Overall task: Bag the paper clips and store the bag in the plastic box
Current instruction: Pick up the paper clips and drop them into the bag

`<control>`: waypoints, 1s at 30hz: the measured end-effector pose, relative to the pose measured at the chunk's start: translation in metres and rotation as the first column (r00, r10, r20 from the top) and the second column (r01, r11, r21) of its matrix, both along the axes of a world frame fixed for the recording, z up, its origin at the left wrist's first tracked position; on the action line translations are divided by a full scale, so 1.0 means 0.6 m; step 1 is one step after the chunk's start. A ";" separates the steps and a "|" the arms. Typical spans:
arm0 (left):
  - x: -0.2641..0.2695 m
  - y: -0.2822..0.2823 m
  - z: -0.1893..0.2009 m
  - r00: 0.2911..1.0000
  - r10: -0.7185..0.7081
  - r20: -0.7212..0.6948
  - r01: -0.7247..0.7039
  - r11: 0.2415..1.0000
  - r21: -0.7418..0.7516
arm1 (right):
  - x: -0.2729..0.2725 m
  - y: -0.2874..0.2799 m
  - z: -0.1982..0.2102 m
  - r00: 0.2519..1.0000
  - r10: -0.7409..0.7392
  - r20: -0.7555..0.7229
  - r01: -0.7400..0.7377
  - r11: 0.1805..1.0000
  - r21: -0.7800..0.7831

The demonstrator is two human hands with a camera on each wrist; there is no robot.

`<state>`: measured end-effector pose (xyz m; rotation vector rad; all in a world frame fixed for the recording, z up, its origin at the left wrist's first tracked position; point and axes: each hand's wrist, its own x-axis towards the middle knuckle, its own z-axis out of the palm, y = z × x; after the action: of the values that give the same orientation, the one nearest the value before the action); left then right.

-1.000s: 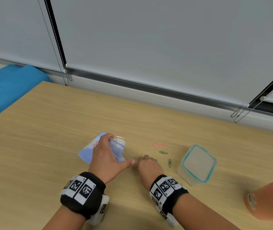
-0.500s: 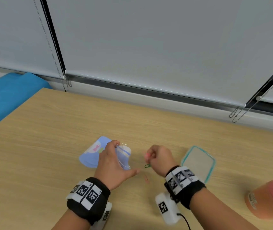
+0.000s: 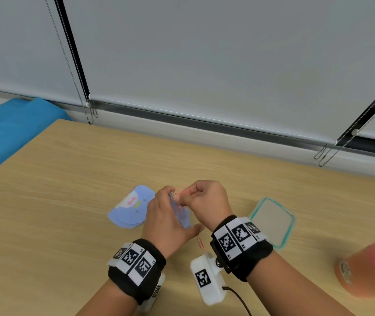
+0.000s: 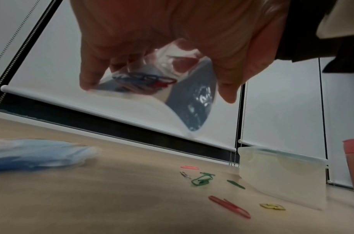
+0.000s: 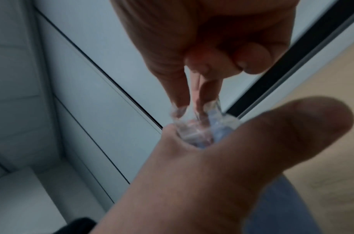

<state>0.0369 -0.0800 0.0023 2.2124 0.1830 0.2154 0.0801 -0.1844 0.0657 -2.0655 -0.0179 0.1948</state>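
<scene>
1. Step in hand, as judged: feeding clips into the bag (image 3: 180,212). The left hand (image 3: 167,221) has its grip curled round the clear bag, held up off the worktop (image 3: 68,169) with the mouth toward the right hand (image 3: 207,202).
2. The right hand's grip is closed to a pinch, fingertips (image 5: 202,109) at or just inside the bag mouth. A pink clip (image 3: 180,190) appears to be in that pinch; the blur prevents confirmation.
3. To do it well: keep the mouth spread, push the clip past the lip before letting go, and keep the bag upright so its contents stay in.
4. Bag contents: several clips, blue and red (image 4: 145,79), bunched together inside.
5. Not yet bagged: loose clips (image 4: 202,180) on the worktop near the box (image 3: 273,222).
6. Box: lid on; nothing visible inside. It needs opening before it takes the bag.
7. A stack of blue packets (image 3: 131,208) lies beyond the left hand.
</scene>
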 end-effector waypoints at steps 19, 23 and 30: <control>0.003 0.026 -0.017 0.999 0.038 0.029 -0.039 0.999 0.036 | -0.049 -0.120 -0.140 0.964 0.226 -0.138 -0.246 0.577 -0.779; 0.004 0.038 -0.014 0.998 0.049 0.030 -0.050 0.998 0.031 | -0.045 -0.132 -0.136 0.955 0.261 -0.143 -0.265 0.531 -0.805; 0.005 0.028 -0.015 0.999 0.043 0.021 -0.043 0.999 0.024 | -0.035 -0.126 -0.124 0.918 0.284 -0.276 -0.393 0.576 -0.717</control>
<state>0.0400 -0.0632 -0.0068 2.2308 0.2178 0.2655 0.0594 -0.2598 -0.0086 -2.8938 -0.3104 0.6828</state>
